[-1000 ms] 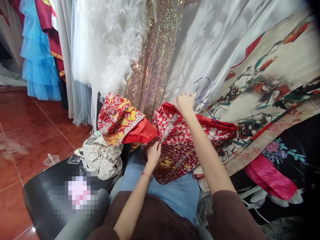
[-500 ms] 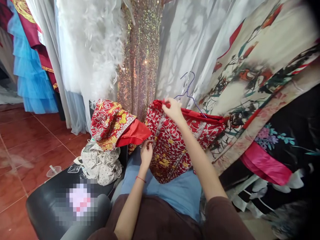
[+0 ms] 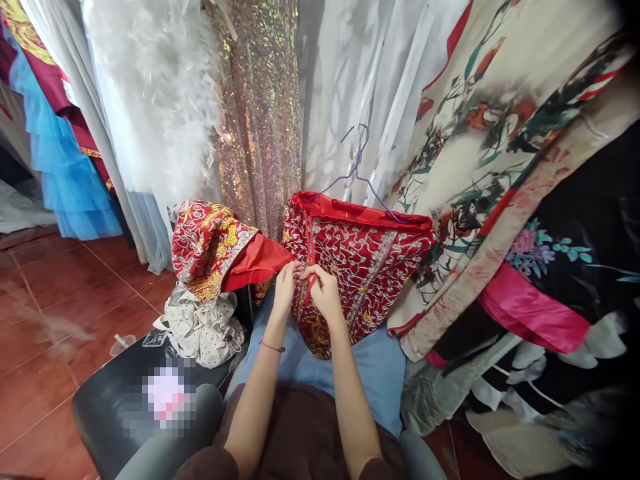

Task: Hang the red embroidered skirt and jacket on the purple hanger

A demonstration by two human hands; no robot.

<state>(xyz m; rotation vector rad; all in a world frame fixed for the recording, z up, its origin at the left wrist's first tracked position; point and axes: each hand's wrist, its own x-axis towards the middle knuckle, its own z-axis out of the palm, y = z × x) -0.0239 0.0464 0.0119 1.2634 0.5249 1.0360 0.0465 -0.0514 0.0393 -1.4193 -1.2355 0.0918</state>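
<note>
The embroidered red garment (image 3: 373, 267) slopes over the blue-clad lap (image 3: 370, 370). The right hand (image 3: 324, 292) has dropped from its top edge to meet the left hand (image 3: 284, 287), so both work one spot, forearms converging, each grip pinched narrow (contents unclear) near a thin red ribbon (image 3: 311, 243).

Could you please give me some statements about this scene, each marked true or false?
1. A purple hanger is at the red embroidered garment's upper edge. True.
2. The hands are far apart. False: the left hand and right hand are close together.
3. The bracelet is on the right wrist. False: it is on the left.
4. The dotted cloth lies on the black seat. True.
5. The tiered hanging garment is green. False: it is blue.
</note>
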